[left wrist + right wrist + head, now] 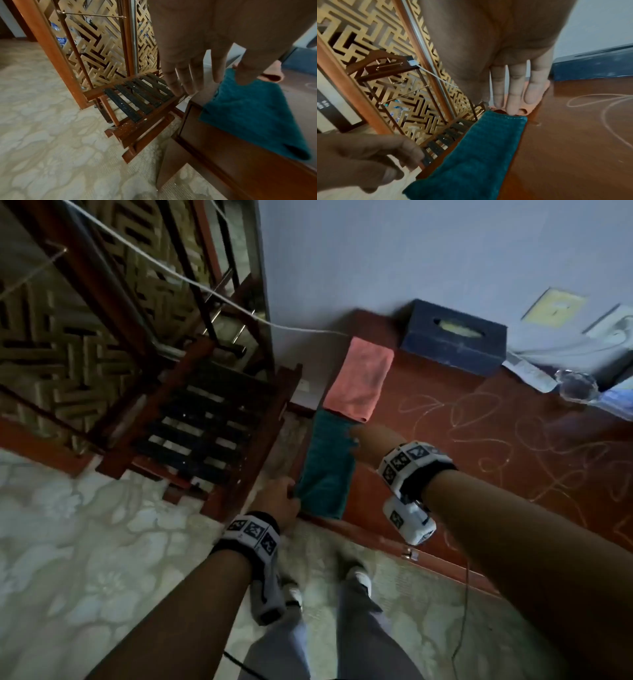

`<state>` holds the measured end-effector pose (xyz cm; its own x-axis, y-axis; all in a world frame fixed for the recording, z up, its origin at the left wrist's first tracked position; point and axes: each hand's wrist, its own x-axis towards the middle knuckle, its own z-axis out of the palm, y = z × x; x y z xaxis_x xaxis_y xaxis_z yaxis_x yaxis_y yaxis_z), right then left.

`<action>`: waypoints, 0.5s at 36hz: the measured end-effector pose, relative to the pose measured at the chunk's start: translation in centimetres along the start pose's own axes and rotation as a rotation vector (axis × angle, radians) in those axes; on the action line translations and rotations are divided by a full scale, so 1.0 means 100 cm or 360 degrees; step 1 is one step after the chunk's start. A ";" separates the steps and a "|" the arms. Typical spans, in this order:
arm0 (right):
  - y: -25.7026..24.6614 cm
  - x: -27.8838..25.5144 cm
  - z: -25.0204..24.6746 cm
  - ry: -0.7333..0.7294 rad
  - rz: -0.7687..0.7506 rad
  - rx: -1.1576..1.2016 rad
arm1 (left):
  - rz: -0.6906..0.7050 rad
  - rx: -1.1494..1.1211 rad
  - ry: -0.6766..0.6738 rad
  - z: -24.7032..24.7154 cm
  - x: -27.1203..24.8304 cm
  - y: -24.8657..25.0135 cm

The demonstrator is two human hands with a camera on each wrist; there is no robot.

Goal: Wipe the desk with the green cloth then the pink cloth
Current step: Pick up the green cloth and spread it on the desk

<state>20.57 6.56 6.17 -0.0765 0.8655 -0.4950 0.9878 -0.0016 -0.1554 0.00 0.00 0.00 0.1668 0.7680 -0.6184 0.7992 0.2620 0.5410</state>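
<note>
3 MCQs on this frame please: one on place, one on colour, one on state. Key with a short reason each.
1. Where does the pink cloth lie?
A. on the floor
B. on the desk, just beyond the green cloth
C. on the blue tissue box

2. What colour are the scribbles on the desk top?
A. pale
B. black
C. green

3. How is the right hand?
A. gripping the pink cloth
B. fist, holding nothing
C. fingers straight, reaching over the green cloth's far end

Key: 1 B, the cloths lie end to end along the desk edge; 2 A, light loops on red-brown wood; 3 C, the right wrist view shows straight fingers.
</note>
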 end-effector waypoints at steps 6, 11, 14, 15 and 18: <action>-0.013 0.055 0.009 -0.0066 -0.0230 -0.0183 | -0.0103 -0.0013 0.0196 0.021 0.012 -0.009; -0.015 0.090 0.015 0.0017 -0.0428 -0.0212 | -0.0150 -0.0011 0.0334 0.033 0.020 -0.005; -0.012 0.101 0.020 -0.0029 -0.0490 -0.0231 | -0.0151 0.0008 0.0388 0.033 0.024 -0.002; -0.010 0.103 0.023 -0.0022 -0.0506 -0.0222 | -0.0138 0.0013 0.0397 0.033 0.025 -0.001; -0.006 0.104 0.026 0.0045 -0.0509 -0.0162 | -0.0093 0.0003 0.0440 0.034 0.025 0.002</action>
<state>18.88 14.27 -1.08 -0.3827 0.8276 -0.4106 0.9228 0.3213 -0.2125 2.51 -0.03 -3.40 -0.0430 0.8820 -0.4692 0.8038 0.3095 0.5081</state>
